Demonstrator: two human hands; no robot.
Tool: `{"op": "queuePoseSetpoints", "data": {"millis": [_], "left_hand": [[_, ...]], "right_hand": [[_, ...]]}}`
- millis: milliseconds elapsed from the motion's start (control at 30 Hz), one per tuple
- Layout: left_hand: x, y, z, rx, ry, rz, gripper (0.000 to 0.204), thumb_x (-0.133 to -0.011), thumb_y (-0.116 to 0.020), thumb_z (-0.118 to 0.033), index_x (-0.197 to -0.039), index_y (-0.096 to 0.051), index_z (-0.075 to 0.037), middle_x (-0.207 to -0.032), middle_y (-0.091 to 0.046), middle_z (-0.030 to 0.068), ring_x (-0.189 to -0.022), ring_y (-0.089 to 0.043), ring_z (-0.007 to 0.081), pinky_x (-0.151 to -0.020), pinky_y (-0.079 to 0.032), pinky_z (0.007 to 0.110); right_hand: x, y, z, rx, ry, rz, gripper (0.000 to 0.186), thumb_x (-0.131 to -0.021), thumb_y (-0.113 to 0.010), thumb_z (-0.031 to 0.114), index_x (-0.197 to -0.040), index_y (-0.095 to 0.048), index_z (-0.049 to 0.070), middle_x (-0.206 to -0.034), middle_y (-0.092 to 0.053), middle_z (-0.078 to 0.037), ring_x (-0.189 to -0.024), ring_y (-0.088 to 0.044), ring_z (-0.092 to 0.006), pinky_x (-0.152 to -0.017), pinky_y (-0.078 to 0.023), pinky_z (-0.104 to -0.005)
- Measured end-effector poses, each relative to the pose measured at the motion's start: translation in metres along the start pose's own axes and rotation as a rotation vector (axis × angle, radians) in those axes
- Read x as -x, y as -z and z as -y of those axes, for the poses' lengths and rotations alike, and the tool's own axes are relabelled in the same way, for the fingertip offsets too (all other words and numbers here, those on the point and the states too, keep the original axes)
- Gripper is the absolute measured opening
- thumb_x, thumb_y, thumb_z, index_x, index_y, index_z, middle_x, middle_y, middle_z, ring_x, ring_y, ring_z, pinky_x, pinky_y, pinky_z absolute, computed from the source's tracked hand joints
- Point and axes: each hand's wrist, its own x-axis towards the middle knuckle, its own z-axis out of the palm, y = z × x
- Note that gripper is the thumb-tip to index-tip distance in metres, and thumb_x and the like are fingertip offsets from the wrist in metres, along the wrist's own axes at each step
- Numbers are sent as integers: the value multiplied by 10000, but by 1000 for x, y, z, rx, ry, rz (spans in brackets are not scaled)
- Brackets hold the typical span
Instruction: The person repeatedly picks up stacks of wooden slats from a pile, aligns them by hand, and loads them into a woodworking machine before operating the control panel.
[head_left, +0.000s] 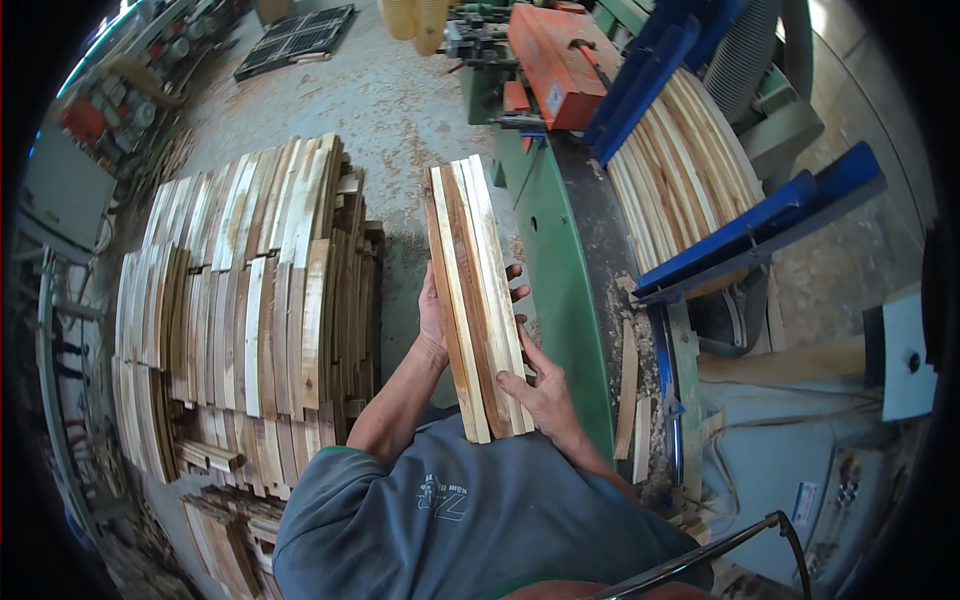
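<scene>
I hold a bundle of long wooden strips, alternating pale and darker brown, in front of my body. My left hand grips its left side, with fingertips showing past the right edge, behind the bundle. My right hand grips the lower right side, thumb over the pale top strip. Just right of the bundle is a green machine with a dark bed, on which loose thin offcuts and shavings lie.
Tall stacks of cut boards stand at my left. More strips sit between blue guides on the machine, near an orange housing and grey hose. A black grid panel lies on the shaving-strewn floor.
</scene>
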Motion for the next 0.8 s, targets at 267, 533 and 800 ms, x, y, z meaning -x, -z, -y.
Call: {"op": "queuePoseSetpoints", "data": {"millis": [267, 533, 800], "left_hand": [[-71, -14, 35, -22, 160, 52, 884, -984, -277, -759, -1542, -432, -92, -1409, -564, 272, -1233, -606, 458, -962, -545, 631], [-180, -30, 49, -429, 160, -143, 620, -1037, -520, -580, -1367, -583, -59, -1177, -694, 130, -1062, -685, 261, -969, -555, 438], [-226, -103, 12, -856, 223, -75, 932, -1005, -386, -740, -1649, -243, -82, -1419, -489, 86, -1187, -477, 217, -988, -361, 397]], "right_hand": [[-2, 56, 4, -19, 54, -150, 824, -952, -732, 185, -1617, -288, -11, -1480, -541, -170, -1269, -586, -196, -1081, -478, -329], [-86, 114, 50, 680, 332, -400, 966, -877, -768, 406, -1600, -298, -30, -1412, -543, -234, -1253, -569, -351, -1123, -411, -412], [-151, 153, 24, -631, 174, -343, 732, -792, -773, 444, -1355, -596, 11, -1159, -717, -121, -1001, -714, -240, -860, -601, -376]]}}
